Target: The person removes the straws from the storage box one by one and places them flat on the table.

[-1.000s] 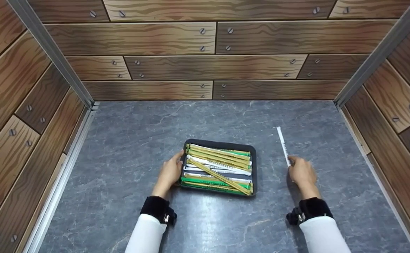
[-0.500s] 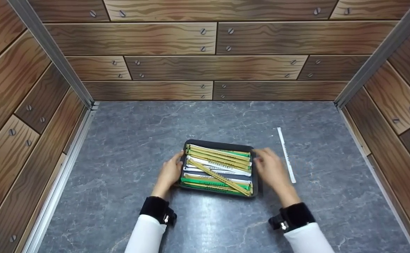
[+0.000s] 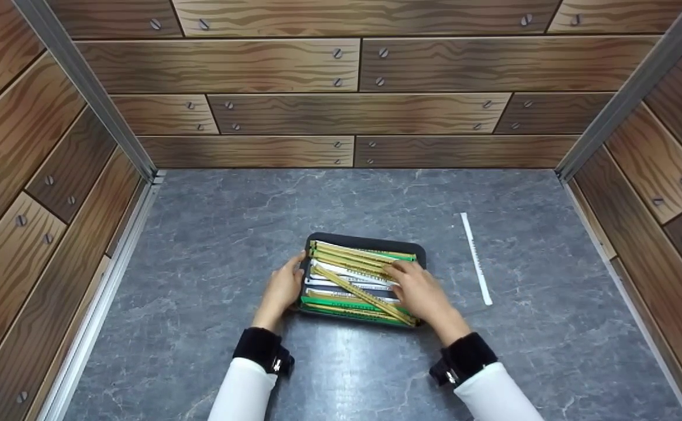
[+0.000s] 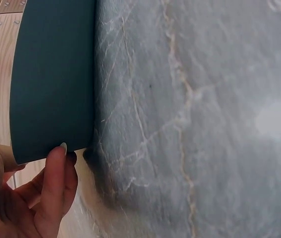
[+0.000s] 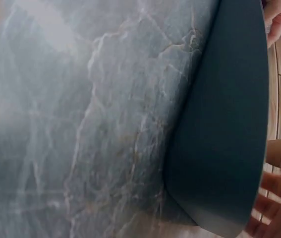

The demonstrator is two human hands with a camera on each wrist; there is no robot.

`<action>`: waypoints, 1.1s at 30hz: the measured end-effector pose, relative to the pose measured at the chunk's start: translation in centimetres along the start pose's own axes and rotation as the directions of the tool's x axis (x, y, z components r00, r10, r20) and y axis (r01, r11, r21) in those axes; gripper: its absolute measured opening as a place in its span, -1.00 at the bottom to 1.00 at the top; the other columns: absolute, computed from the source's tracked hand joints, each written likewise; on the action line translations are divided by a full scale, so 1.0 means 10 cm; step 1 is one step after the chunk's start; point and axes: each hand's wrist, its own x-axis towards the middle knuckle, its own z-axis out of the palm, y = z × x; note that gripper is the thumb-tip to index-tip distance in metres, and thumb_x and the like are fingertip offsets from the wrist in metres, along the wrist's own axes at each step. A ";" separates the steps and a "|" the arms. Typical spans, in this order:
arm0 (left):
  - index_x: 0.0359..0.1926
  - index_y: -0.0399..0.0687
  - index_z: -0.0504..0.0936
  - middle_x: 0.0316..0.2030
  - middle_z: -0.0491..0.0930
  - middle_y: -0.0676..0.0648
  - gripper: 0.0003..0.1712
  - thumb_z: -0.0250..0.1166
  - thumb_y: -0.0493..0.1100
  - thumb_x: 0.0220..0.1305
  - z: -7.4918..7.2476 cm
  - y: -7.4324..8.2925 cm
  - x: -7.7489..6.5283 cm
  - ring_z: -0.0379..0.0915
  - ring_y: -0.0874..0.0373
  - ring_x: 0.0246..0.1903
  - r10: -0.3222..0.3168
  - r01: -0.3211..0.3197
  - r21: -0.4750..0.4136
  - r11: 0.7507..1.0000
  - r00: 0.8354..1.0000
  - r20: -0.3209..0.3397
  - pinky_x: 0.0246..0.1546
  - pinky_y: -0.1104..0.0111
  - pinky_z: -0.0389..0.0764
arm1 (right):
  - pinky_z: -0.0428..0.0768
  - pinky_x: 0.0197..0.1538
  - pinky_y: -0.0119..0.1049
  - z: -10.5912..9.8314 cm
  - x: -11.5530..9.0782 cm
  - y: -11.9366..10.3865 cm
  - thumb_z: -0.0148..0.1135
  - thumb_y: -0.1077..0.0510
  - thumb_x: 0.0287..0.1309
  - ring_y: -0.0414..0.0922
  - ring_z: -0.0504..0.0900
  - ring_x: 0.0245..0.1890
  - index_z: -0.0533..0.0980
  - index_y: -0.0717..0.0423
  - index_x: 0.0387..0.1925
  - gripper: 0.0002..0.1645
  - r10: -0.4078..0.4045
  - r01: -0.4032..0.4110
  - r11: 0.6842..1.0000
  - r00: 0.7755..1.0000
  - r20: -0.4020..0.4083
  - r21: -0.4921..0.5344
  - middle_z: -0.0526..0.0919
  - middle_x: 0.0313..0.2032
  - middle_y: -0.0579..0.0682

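Note:
A dark shallow tray (image 3: 370, 239) holds several long, slim stick packets in gold, green and white, most lying crosswise. One gold stick packet (image 3: 358, 291) slants over the others. My left hand (image 3: 280, 287) holds the tray's left end; in the left wrist view a fingertip touches the tray's outer wall (image 4: 53, 79). Over the tray's right end is my right hand (image 3: 423, 294), thumb and fingers apart, fingertips at the packets. Whether they touch a packet cannot be told. A single white stick packet (image 3: 475, 260) lies on the table, right of the tray.
The grey marbled tabletop (image 3: 229, 234) is enclosed by wood-patterned panels (image 3: 247, 151) at the back and both sides. Metal strips run along the corners. Each wrist wears a black band (image 3: 470, 355) with a small camera.
My right hand has let go of the white stick packet, leaving it on the table, and moved left over the tray. My left hand and the tray stay in place.

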 end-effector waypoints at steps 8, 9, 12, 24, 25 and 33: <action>0.38 0.07 0.43 0.19 0.52 -0.22 -0.49 0.10 -0.22 0.44 0.01 0.00 0.00 0.42 -0.33 0.13 -0.004 0.005 0.003 1.000 1.000 -0.012 0.09 -0.12 0.42 | 0.56 -0.11 0.05 0.08 -0.03 0.01 0.26 0.25 0.23 0.10 0.61 -0.16 0.63 0.10 0.04 -0.66 -0.031 0.030 0.999 0.999 -0.028 -0.021 0.65 -0.19 0.09; 0.37 0.06 0.43 0.18 0.52 -0.23 -0.49 0.11 -0.22 0.44 0.01 -0.01 -0.01 0.43 -0.33 0.12 -0.001 0.001 0.002 1.000 1.000 -0.017 0.09 -0.12 0.42 | 0.56 -0.15 0.04 0.09 -0.03 0.01 0.25 0.25 0.24 0.09 0.62 -0.21 0.65 0.09 0.00 -0.71 -0.035 0.034 0.999 0.998 -0.042 -0.019 0.64 -0.24 0.07; 0.37 0.05 0.44 0.16 0.53 -0.27 -0.49 0.12 -0.22 0.43 0.02 -0.01 -0.01 0.46 -0.32 0.09 0.009 -0.009 0.001 1.000 1.000 -0.029 0.06 -0.11 0.45 | 0.57 -0.21 0.02 0.12 -0.04 0.01 0.24 0.25 0.25 0.07 0.62 -0.30 0.68 0.09 -0.09 -0.78 -0.046 0.045 0.999 0.996 -0.074 -0.015 0.63 -0.35 0.03; 0.36 0.03 0.45 0.12 0.55 -0.30 -0.49 0.13 -0.24 0.41 0.03 -0.03 -0.01 0.50 -0.32 0.05 0.042 -0.042 -0.008 0.999 0.998 -0.040 0.02 -0.11 0.48 | 0.59 -0.16 -0.04 0.09 -0.05 0.00 0.43 0.25 0.05 0.01 0.66 -0.29 0.70 0.12 -0.19 -0.78 0.003 0.003 0.998 0.996 -0.088 0.064 0.69 -0.30 0.01; 0.36 0.02 0.45 0.11 0.55 -0.30 -0.49 0.13 -0.24 0.41 0.02 -0.03 -0.01 0.50 -0.32 0.04 0.043 -0.043 -0.015 0.999 0.998 -0.039 0.01 -0.10 0.48 | 0.59 -0.15 -0.04 0.08 -0.05 0.00 0.44 0.23 0.05 0.00 0.67 -0.28 0.70 0.12 -0.19 -0.77 0.012 -0.006 0.998 0.997 -0.082 0.070 0.69 -0.29 0.01; 0.36 -0.03 0.44 -0.60 0.47 -0.07 -0.46 0.18 -0.31 0.38 0.00 -0.05 0.04 0.38 0.09 -0.57 0.001 -0.002 -0.190 0.982 1.000 -0.005 -0.42 0.21 0.47 | 0.59 -0.26 -0.09 0.02 -0.06 -0.04 0.49 0.14 0.02 -0.06 0.63 -0.36 0.71 0.09 -0.23 -0.77 0.087 -0.082 0.990 0.996 -0.036 0.119 0.66 -0.36 -0.05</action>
